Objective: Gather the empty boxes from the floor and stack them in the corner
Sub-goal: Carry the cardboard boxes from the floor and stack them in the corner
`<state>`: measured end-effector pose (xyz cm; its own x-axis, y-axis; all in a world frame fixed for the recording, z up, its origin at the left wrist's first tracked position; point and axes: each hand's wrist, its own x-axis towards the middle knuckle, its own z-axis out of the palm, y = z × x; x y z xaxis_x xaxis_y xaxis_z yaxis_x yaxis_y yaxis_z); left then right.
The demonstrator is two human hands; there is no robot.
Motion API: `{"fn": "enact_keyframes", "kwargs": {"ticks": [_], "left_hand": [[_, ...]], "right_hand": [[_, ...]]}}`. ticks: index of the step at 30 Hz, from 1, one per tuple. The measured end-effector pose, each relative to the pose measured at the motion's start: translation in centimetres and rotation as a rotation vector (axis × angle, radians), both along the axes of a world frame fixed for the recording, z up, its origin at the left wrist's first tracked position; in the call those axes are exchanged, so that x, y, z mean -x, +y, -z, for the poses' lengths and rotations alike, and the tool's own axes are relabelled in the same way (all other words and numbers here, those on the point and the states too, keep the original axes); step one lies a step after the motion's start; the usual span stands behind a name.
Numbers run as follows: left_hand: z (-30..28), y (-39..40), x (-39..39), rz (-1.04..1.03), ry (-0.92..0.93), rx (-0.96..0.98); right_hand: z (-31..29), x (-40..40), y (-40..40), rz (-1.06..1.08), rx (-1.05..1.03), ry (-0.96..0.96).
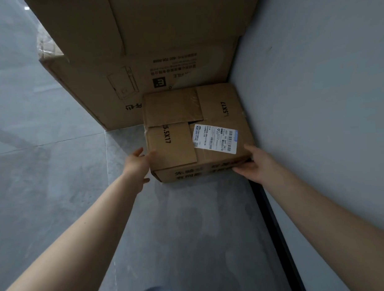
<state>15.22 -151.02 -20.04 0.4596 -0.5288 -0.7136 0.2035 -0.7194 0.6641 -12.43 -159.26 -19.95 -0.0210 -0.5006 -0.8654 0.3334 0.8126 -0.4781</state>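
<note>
Small brown cardboard box with white shipping label (194, 132) sits mid-frame on floor, in the corner. Left hand (139, 166) fingers straight against its left side, right hand (256, 165) fingers gripping its lower-right edge.

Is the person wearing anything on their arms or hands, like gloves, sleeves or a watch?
Nothing shows. The left hand and right hand are bare, with no gloves or rings visible. Both forearms are uncovered up to the picture's edge, with no sleeve, watch or wristband in view.
</note>
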Motion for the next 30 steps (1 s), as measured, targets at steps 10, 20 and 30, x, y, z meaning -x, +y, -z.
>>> {"fn": "enact_keyframes", "kwargs": {"ticks": [10,20,30], "left_hand": [[-21.4,4.3,2.3,0.242,-0.107,-0.018],[-50.7,12.0,8.8,0.686,-0.396,0.195],[-67.3,17.9,12.0,0.917,-0.335,0.290]], "right_hand": [[-21.2,1.4,7.2,-0.460,0.281,0.450],[-51.2,4.7,17.2,-0.599,0.559,0.603],[-67.2,7.8,30.8,-0.478,0.464,0.721]]}}
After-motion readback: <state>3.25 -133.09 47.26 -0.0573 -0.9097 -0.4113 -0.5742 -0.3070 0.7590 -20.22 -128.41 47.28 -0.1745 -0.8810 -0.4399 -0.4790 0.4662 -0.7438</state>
